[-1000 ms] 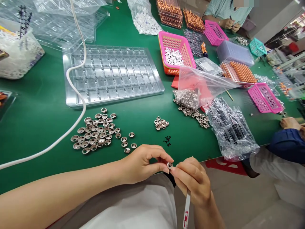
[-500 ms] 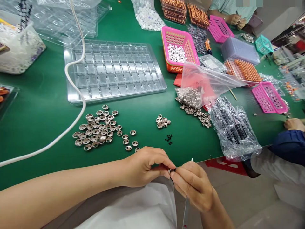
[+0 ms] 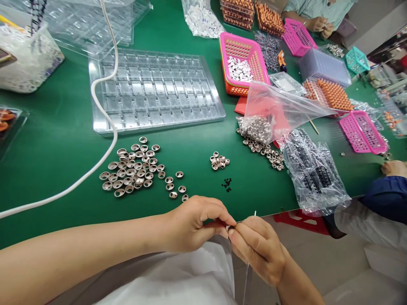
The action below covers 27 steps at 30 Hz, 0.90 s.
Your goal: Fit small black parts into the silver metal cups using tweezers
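At the table's front edge, my left hand pinches a small silvery metal cup between thumb and fingertips. My right hand is closed against the same piece, its fingertips touching it. Through the right fist runs a thin, pale metal tool; its tip shows above the knuckles and its long end hangs below. What kind of tool it is stays unclear. Beyond my hands lie a few tiny black pieces, a little pile of metal cups and a larger spread of similar cups.
A clear compartment tray lies behind the cups, crossed by a white cable. Further right are a pink basket of white pieces, a bag of metal parts and a bag of black parts. Co-workers' hands show across the table.
The view has shifted slightly, so the table things appear a little further right. Both hands keep their grip on the small metal cup, with the tool's lower end turned slightly.
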Motion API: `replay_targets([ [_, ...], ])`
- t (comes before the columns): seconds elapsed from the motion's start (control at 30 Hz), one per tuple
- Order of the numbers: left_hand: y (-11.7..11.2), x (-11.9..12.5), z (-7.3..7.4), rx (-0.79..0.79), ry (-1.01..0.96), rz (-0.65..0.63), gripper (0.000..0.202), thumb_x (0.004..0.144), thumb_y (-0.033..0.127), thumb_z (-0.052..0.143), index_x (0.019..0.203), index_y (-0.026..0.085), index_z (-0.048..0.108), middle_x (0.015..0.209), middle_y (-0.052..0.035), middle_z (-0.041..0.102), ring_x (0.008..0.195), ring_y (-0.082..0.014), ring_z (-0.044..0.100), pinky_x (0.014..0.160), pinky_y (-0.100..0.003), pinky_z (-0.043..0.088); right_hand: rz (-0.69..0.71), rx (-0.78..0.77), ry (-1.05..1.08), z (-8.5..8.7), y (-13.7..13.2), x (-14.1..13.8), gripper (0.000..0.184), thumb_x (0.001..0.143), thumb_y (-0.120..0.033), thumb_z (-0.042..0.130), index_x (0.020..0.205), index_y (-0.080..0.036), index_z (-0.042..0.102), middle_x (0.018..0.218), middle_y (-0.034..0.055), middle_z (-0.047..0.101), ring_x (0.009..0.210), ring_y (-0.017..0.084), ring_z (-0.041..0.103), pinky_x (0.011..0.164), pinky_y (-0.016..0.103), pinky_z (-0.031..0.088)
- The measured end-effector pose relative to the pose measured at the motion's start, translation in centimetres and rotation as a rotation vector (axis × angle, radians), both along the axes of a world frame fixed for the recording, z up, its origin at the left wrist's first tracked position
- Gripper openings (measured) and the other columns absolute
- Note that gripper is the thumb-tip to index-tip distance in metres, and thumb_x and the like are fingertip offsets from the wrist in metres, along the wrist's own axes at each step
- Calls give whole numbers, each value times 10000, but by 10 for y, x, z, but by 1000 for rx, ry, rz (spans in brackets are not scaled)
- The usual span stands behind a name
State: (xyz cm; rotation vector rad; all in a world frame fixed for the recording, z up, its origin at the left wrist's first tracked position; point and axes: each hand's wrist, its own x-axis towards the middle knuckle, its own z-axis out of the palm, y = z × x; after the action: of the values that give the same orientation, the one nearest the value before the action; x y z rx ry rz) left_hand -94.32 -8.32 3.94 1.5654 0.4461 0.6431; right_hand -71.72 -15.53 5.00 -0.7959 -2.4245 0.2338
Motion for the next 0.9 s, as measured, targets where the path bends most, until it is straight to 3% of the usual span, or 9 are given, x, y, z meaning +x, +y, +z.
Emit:
replay_targets([
  [0.23, 4, 1, -2, -18, 14, 29, 148, 906, 136, 613, 960, 149, 749, 860, -81, 760, 777, -156, 714, 721, -219, 567, -23, 55, 44, -17, 3, 2, 265, 922, -62, 553, 1155, -87, 677, 968, 112, 722, 784, 193, 655, 544, 330, 555],
  [0.4, 7, 2, 1, -153, 88, 81, 122, 874, 179, 668, 941, 151, 765, 844, -57, 748, 750, -144, 691, 723, -227, 559, -129, 66, 174, -23, 7, -6, 392, 906, -53, 596, 1293, -110, 601, 937, 95, 728, 755, 172, 658, 563, 301, 565],
  [0.5, 8, 2, 1, -308, 58, 90, 130, 843, 194, 694, 941, 141, 761, 847, -51, 732, 757, -143, 678, 734, -238, 559, -235, 14, 319, -23, 5, -13, 458, 891, -32, 622, 1328, -153, 558, 907, 61, 718, 739, 146, 659, 606, 288, 575],
  [0.63, 9, 4, 0, -483, 4, 105, 143, 811, 216, 723, 927, 131, 734, 833, -37, 706, 758, -135, 647, 743, -251, 552, -391, -20, 490, -22, 2, -15, 424, 858, -24, 659, 1244, -185, 591, 907, 53, 692, 733, 144, 631, 593, 292, 563],
  [0.9, 11, 5, -2, -604, -28, 123, 166, 783, 201, 761, 926, 138, 708, 810, -9, 676, 745, -113, 601, 733, -241, 523, -730, -209, 733, -40, -6, -9, 279, 939, -143, 577, 1209, -212, 599, 1071, 97, 632, 936, 179, 626, 692, 294, 576],
])
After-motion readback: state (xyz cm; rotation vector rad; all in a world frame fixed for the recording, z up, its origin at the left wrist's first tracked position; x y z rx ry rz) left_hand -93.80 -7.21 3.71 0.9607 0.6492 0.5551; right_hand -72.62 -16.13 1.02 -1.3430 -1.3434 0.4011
